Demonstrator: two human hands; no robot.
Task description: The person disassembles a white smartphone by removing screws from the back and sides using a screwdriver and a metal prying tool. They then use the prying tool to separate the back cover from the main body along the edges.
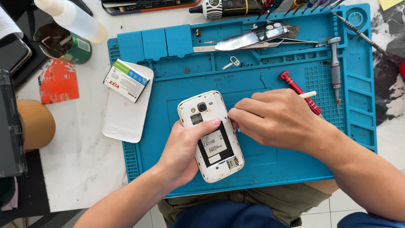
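Note:
A white phone [209, 110] lies face down over the blue work mat [261, 164], its back cover off and its battery bay empty. My left hand [183, 150] grips it from the left, thumb laid across the bay. My right hand [276, 118] pinches a thin white stick [308, 95] and presses at the phone's right edge. The removed white back cover [122, 118] rests on the mat's left edge with a battery [126, 80] lying on top of it.
A red screwdriver [297, 89] and a grey one [335, 67] lie on the mat's right side; tweezers, a metal pry blade [244, 40] and a SIM pin sit at the back. A bottle, a green can, tape and a red card are at left.

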